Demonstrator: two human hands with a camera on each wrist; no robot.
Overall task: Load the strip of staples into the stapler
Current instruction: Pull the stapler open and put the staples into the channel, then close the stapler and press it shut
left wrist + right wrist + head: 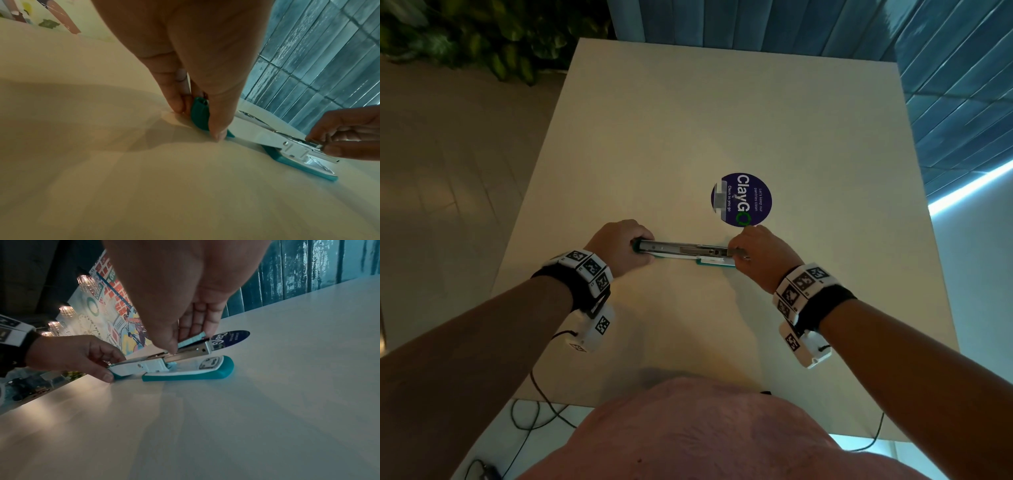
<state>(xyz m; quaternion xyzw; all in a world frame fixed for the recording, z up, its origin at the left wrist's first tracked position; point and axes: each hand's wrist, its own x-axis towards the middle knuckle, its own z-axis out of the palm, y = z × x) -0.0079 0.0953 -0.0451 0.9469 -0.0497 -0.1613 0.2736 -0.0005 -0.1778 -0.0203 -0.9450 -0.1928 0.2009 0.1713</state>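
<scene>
Bare forearms, black wristbands (825, 305) with white square-marker blocks, white wrist cameras (806, 346) on thin black cables, pink shirt (688, 435).

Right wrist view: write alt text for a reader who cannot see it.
A right hand lowers a pale strip of staples into the metal channel of an opened teal and white stapler on a pale table. The left hand grips the stapler's folded-back top, and a round dark sticker lies behind.

Stapler (185, 368): teal and white plastic, smooth, slight sheen; bright metal staple channel (681, 247), glossy. Strip of staples (191, 339): ribbed, pale metallic. Table (722, 120): smooth matt cream top. Round sticker (743, 198): glossy printed. Wall tiles (320, 56): glazed, shiny.
</scene>
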